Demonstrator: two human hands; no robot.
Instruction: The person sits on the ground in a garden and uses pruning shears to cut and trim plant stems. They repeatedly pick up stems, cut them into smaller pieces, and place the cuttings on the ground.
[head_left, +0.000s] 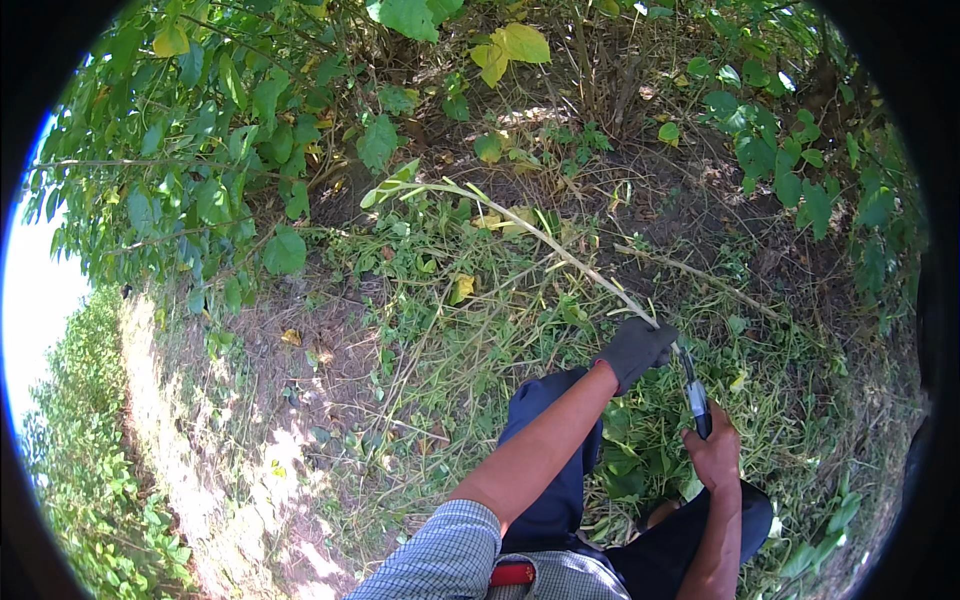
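Gripped in my left hand, which wears a dark grey glove, is a long pale branch. Short cut leaf stalks stick out along it, and a few green leaves remain at its far tip. My bare right hand holds a cutting tool, apparently pruning shears, by the dark handle. Its blade end lies at the branch's near end, just below the glove. Whether the blades touch the wood cannot be made out.
Leafy shrubs hang over the upper left, with more foliage at the upper right. Cut stems and weeds litter the ground. Another bare stick lies to the right. Below are my bent knees and a red object at my waist.
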